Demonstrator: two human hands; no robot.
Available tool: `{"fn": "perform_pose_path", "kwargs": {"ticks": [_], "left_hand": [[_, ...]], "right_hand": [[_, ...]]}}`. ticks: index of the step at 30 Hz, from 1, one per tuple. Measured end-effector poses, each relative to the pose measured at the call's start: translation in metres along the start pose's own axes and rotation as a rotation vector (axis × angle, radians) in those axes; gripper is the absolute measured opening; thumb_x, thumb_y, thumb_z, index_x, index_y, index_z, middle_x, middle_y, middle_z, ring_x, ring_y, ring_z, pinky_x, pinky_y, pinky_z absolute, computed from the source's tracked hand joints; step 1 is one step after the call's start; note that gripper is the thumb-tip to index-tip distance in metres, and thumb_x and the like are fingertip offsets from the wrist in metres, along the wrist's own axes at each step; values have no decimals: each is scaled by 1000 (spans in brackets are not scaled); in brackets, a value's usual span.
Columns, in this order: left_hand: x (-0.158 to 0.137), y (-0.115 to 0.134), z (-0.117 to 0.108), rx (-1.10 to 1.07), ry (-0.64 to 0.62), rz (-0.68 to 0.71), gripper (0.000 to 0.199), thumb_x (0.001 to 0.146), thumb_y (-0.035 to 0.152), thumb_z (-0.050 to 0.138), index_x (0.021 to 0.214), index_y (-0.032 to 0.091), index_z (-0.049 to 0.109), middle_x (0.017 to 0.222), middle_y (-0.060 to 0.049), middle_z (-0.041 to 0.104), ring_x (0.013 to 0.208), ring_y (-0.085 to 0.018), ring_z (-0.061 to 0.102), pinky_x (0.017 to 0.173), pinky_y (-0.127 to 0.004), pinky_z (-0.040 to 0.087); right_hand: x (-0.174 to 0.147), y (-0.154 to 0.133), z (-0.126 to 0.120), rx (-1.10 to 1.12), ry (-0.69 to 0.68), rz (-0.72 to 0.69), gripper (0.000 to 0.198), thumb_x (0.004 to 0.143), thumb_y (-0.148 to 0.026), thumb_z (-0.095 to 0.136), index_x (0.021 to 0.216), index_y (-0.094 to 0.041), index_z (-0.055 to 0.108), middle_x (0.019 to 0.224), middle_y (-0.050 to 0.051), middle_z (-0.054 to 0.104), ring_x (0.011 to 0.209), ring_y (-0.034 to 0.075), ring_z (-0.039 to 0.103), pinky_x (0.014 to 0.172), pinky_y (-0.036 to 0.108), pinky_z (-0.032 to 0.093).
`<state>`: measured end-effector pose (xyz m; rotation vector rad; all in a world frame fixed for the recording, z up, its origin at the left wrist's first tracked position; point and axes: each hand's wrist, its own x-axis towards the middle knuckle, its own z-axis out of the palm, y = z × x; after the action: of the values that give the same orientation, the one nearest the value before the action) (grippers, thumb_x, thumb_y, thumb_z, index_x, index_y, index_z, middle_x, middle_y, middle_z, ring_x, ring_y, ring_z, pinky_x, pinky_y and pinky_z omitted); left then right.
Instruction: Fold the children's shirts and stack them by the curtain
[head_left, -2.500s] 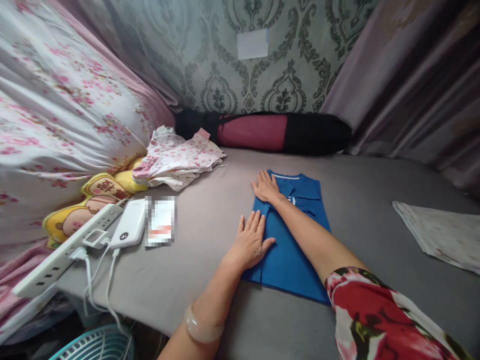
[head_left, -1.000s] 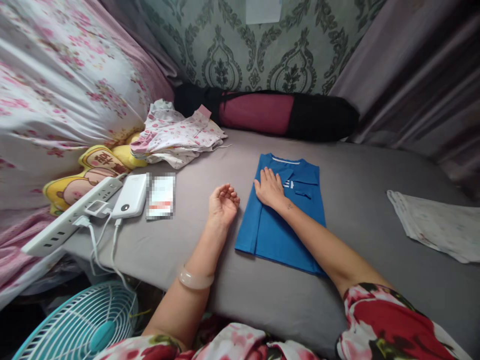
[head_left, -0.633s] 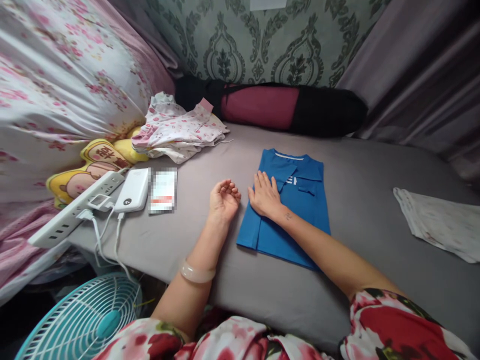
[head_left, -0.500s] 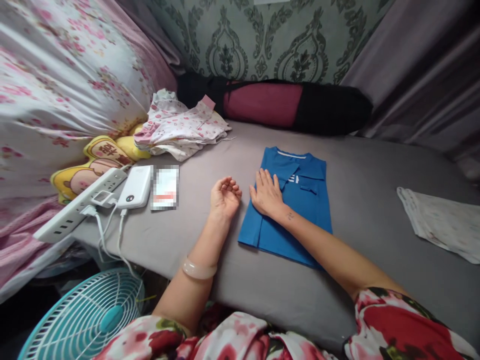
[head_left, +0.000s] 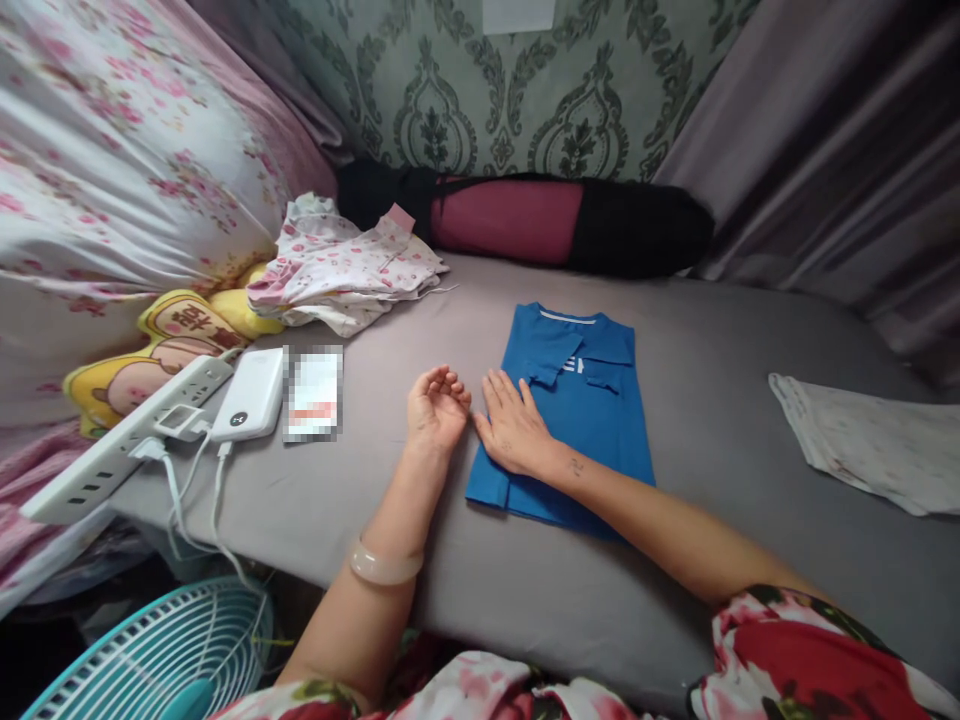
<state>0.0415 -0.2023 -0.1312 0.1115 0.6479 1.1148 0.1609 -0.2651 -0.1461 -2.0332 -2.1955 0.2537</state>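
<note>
A blue T-shirt (head_left: 592, 430) lies flat on the grey bed sheet (head_left: 720, 420), its sides and sleeves folded inward, with the white-trimmed collar away from me. Part of some white lettering shows between the sleeves. My right hand (head_left: 512, 422) rests palm down on the shirt's left side, fingers stretched out. Just left of the shirt, my left hand (head_left: 439, 410) lies palm up on the sheet with its fingers loosely curled and apart, holding nothing. A pale bangle (head_left: 386, 562) circles the left wrist.
A power strip (head_left: 127, 440) and a white power bank (head_left: 250, 395) with cables are at left, near a yellow pillow (head_left: 112, 385). Printed clothes (head_left: 349, 265) lie behind. A long black-and-maroon bag (head_left: 510, 220) lines the wall. White folded cloth (head_left: 870, 440) lies right; a teal fan (head_left: 172, 650) stands low left.
My right hand has slid down the shirt's left side toward me, uncovering the left sleeve. My left hand stays beside the shirt. The view has shifted slightly.
</note>
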Motion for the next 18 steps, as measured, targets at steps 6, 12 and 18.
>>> {"fn": "perform_pose_path", "kwargs": {"ticks": [6,12,18], "left_hand": [[-5,-8,6,96,-48,-126,11,81,19,56,81,13,64,74,-4,66,68,-12,64,64,-23,51],[-16,-14,13,198,-235,-377,38,90,47,49,99,12,63,116,-17,65,112,-26,62,94,-39,50],[-14,-17,9,304,-301,-505,54,91,60,41,110,12,57,128,-20,58,120,-28,57,97,-43,47]], "right_hand": [[39,53,-22,-1,84,232,64,98,-39,16,151,-4,24,160,13,15,148,25,9,119,48,6],[78,96,-28,0,22,270,62,99,-40,17,152,-9,25,160,11,15,147,26,10,118,52,8],[102,99,-22,-23,-7,246,60,99,-40,18,152,-12,25,160,8,16,147,26,9,118,52,6]]}}
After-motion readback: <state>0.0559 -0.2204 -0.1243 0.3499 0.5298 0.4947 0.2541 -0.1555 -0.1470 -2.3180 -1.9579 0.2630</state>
